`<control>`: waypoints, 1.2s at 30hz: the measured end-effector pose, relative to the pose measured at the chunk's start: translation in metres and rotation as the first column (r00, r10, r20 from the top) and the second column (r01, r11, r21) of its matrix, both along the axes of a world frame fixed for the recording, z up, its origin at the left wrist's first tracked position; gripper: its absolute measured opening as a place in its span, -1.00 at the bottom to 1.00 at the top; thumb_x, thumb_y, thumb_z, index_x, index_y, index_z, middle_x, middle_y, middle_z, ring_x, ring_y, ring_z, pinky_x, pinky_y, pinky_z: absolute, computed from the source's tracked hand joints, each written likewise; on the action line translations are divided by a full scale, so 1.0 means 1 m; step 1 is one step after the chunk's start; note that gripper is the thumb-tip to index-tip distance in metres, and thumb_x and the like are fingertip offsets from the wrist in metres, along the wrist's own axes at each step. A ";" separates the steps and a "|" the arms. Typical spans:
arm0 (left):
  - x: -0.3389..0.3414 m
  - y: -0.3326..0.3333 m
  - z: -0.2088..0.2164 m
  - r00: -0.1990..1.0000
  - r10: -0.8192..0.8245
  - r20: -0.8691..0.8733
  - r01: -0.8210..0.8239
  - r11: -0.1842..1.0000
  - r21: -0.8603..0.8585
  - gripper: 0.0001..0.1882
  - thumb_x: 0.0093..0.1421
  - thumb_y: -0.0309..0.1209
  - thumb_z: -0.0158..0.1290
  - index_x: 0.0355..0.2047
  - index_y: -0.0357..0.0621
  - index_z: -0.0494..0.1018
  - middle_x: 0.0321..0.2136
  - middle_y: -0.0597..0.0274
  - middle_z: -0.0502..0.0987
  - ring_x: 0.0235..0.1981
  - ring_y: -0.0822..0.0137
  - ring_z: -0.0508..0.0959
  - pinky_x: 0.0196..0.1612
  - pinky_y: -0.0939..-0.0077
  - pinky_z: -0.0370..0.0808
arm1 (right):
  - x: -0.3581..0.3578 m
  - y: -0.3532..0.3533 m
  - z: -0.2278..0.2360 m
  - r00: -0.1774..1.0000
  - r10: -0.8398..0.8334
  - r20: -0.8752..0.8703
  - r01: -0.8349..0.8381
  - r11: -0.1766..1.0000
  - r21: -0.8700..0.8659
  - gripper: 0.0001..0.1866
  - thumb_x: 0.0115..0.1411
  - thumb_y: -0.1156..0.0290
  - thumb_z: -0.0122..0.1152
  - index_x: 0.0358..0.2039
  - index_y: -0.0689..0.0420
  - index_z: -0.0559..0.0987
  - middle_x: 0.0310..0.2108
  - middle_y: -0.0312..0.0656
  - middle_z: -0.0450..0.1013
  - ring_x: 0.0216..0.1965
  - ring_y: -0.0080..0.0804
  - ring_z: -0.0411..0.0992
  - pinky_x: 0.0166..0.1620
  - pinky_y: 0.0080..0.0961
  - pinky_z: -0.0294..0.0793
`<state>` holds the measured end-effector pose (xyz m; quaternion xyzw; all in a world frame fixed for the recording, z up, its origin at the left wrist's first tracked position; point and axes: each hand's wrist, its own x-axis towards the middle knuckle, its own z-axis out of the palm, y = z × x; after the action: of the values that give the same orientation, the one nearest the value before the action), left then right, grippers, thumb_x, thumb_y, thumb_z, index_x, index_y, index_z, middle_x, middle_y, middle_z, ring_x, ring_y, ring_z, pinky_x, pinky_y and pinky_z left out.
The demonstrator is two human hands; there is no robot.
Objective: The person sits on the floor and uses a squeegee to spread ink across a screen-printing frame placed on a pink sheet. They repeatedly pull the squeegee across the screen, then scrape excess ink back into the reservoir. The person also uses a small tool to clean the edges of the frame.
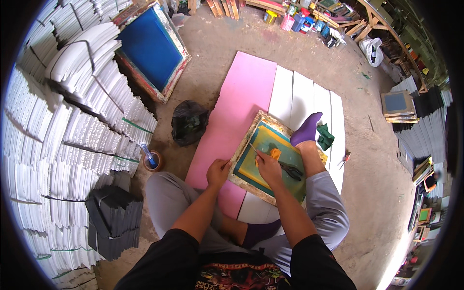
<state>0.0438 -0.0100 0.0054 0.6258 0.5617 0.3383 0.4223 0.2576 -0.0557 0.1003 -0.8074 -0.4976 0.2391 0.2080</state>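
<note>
I sit on the floor with a wooden screen-printing frame (249,186) that has green mesh in front of me. My left hand (218,172) presses on the frame's left edge beside the pink sheet (241,101). My right hand (268,166) holds a thin stick-like tool (253,148) over the mesh, next to an orange scrap (275,153). Black scissors (291,170) lie on the mesh to the right of that hand. My foot in a purple sock (306,130) rests on the frame's far corner, near a green cloth (325,137).
White boards (304,96) lie under the frame. Stacks of white sheets (67,121) fill the left, with a blue screen frame (151,48) leaning there. A black bag (189,122), a cup with a blue tool (151,159), a dark stack (114,220) and paint cans (295,21) stand around.
</note>
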 end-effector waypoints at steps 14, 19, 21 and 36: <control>0.008 -0.006 -0.004 0.995 0.096 0.031 -0.097 0.995 0.037 -0.81 0.26 -0.38 0.28 -0.18 -0.20 0.72 -0.32 0.21 0.64 -0.36 0.30 0.64 -0.24 0.46 0.56 | 0.006 0.015 -0.002 0.997 0.075 0.012 -0.072 0.989 -0.128 -0.62 0.46 0.13 -0.02 0.21 -0.23 0.57 -0.26 0.03 0.64 -0.18 0.11 0.61 -0.15 0.09 0.57; 0.011 -0.005 0.001 0.993 0.115 0.025 -0.116 0.993 0.035 -0.81 0.25 -0.38 0.29 -0.19 -0.20 0.72 -0.33 0.20 0.64 -0.36 0.29 0.64 -0.24 0.47 0.56 | 0.007 0.021 -0.002 0.996 0.093 0.003 -0.091 0.983 -0.160 -0.61 0.47 0.14 -0.04 0.24 -0.22 0.54 -0.25 0.02 0.64 -0.18 0.10 0.62 -0.16 0.10 0.58; 0.011 -0.005 0.000 0.993 0.120 0.016 -0.120 0.992 0.033 -0.81 0.24 -0.39 0.29 -0.19 -0.20 0.72 -0.33 0.19 0.64 -0.37 0.28 0.64 -0.25 0.46 0.56 | 0.005 0.026 0.007 0.994 0.111 -0.001 -0.110 0.977 -0.182 -0.59 0.46 0.19 -0.05 0.25 -0.19 0.53 -0.26 0.03 0.64 -0.18 0.10 0.62 -0.16 0.10 0.58; 0.014 -0.010 -0.002 0.989 0.142 0.048 -0.144 0.989 0.041 -0.84 0.23 -0.42 0.28 -0.22 -0.23 0.71 -0.36 0.17 0.62 -0.39 0.25 0.63 -0.29 0.44 0.55 | 0.023 0.030 -0.024 0.964 0.126 -0.233 -0.134 0.991 -0.019 -0.57 0.43 0.27 0.10 0.22 0.19 0.57 -0.41 0.06 0.57 -0.41 -0.11 0.59 -0.29 -0.25 0.50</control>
<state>0.0581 -0.0202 0.0038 0.5851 0.5880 0.3941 0.3956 0.2809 -0.0261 0.0758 -0.7431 -0.5176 0.3533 0.2345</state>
